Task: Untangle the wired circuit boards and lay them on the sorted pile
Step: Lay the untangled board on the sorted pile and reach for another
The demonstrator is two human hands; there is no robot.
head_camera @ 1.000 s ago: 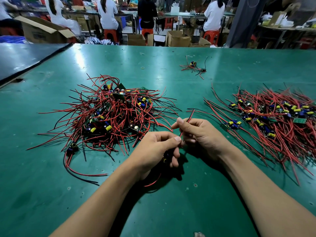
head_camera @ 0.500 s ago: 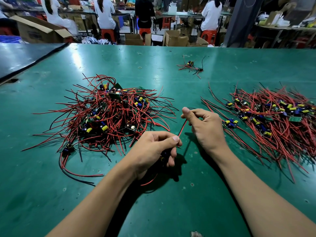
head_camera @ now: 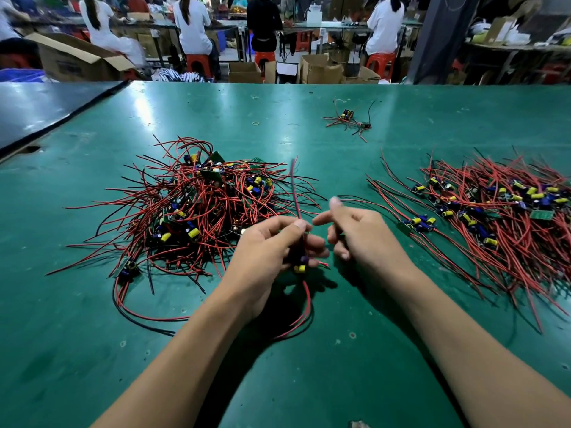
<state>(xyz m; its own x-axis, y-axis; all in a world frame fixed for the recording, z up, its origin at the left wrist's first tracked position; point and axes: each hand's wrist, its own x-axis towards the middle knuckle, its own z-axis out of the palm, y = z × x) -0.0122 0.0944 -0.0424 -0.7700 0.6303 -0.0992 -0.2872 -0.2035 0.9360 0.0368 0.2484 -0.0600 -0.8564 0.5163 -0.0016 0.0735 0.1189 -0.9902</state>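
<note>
One circuit board (head_camera: 299, 266) is pinched in the left hand (head_camera: 268, 254), thumb closed over curled fingers, its yellow capacitor peeking out under the grip. Half a second ago the right hand (head_camera: 367, 236) had the board's red wire (head_camera: 294, 193) nipped between thumb and forefinger and was drawing along it, away from the grip; now it has let go. Its fingers are loosely parted and smeared by motion, holding nothing that I can see, just to the right of the grip. The freed wire stands up from the grip, apparently clear of the tangled heap (head_camera: 197, 208) to the grip's left and beyond. The other leads (head_camera: 309, 307) sag below the grip in a loop onto the green table (head_camera: 340, 381). I judge the straightening stroke over and this board loose from the heap, so the untangling looks done for this piece. What remains is to carry it to the sorted pile (head_camera: 494, 217), well off to the right of the grip, and lay it in line with the wires there; the loop underneath could catch on the way.
</note>
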